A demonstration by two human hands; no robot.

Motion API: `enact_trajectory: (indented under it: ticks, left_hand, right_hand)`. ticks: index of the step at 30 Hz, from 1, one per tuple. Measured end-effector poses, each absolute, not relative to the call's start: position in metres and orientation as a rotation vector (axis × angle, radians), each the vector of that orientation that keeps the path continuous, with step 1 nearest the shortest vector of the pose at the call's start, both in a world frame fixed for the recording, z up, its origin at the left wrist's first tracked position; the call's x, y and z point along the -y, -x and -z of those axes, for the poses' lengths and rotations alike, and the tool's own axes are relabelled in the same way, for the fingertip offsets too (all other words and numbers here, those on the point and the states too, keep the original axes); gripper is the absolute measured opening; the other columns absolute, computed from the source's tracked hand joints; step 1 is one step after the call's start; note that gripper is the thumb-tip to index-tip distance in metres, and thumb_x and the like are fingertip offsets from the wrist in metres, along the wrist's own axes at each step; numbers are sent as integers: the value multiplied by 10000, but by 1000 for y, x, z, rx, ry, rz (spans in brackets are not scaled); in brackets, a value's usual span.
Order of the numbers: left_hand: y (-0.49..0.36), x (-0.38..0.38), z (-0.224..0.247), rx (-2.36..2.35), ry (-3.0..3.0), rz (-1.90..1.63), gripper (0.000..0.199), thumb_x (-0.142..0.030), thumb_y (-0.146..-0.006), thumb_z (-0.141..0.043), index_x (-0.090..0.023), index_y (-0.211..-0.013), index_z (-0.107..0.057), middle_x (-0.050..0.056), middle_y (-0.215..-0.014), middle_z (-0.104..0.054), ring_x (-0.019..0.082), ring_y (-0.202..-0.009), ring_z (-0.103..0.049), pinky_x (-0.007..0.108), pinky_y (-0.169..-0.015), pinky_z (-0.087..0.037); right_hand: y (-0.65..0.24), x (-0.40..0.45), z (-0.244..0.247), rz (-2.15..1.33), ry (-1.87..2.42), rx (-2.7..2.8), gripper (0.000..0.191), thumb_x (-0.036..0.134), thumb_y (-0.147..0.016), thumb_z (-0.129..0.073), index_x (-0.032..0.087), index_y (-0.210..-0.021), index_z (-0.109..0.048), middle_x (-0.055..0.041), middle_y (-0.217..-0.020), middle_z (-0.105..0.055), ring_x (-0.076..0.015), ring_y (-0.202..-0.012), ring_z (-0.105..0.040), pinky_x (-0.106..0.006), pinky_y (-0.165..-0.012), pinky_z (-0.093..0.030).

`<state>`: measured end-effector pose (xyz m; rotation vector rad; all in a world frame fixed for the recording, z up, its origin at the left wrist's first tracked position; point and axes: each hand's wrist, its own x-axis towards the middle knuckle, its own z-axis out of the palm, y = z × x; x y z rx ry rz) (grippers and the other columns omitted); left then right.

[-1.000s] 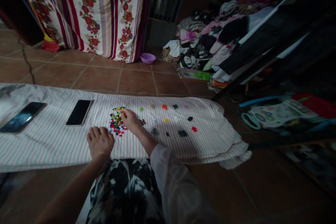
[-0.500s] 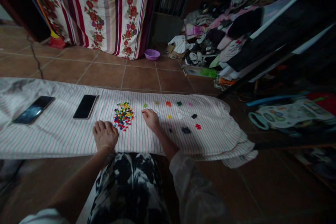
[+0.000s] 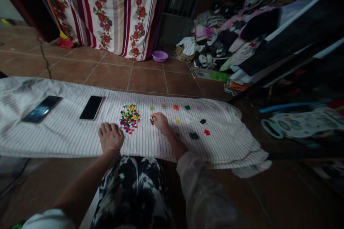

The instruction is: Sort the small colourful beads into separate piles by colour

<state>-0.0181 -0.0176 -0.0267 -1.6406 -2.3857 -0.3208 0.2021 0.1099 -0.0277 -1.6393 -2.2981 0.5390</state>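
My left hand [image 3: 111,136] lies flat on the striped cloth [image 3: 80,139], fingers stretched out, at the near-left edge of a pile of small mixed-colour pieces [image 3: 129,118]. To the right of that pile, my right hand [image 3: 160,121] has its thumb and fingertips pinched together, low over the cloth. Whatever is in the pinch is too small to make out. Small brown pieces [image 3: 152,121] lie right at its fingertips. Around it sit little single-colour groups: lime green [image 3: 152,108], tan [image 3: 163,106], orange [image 3: 175,107], yellow [image 3: 176,121], dark grey [image 3: 194,135] and red [image 3: 206,132].
Two phones lie on the cloth to the left, a black one [image 3: 91,107] and another farther out [image 3: 42,109]. Beyond the cloth-covered surface are a tiled floor, a purple basin [image 3: 159,56], a flowered curtain [image 3: 115,14] and a heap of clothes [image 3: 228,35].
My right hand has drawn slightly toward me, and brown pieces now show by its fingertips. The left hand stays flat by the pile. The whole view has shifted a little.
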Motion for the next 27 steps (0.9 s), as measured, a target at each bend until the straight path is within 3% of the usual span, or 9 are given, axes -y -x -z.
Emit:
enact_trajectory:
  ticks: [11,17,27]
  left_hand:
    - [19,17,27,2418,1655,351,348,-321,-835,-351,-103,-989,-574,209,-1175,-538,341,-1277,-377,483,-1034,-290]
    - [19,17,29,2422,1650,392,352,-306,-844,-344,-96,-1018,-566,219,-1211,-523,344,-1302,-358,490,-1045,-276]
    - [20,16,34,2409,1626,341,372,-299,-853,-350,-70,-1057,-561,241,-1265,-499,360,-1310,-360,484,-1061,-268]
  right_hand:
    - [-205,-108,31,-599,1586,2294,311,54,-799,-468,174,-934,-721,-44,-890,-677,-130,-808,-605,-213,-769,-434]
    - [-203,-108,31,-535,1555,2362,293,64,-781,-500,163,-949,-718,-63,-911,-661,-137,-792,-594,-228,-767,-432]
    - [-205,-114,31,-679,1539,2186,379,36,-769,-390,178,-871,-726,-39,-875,-672,-135,-831,-607,-238,-834,-452]
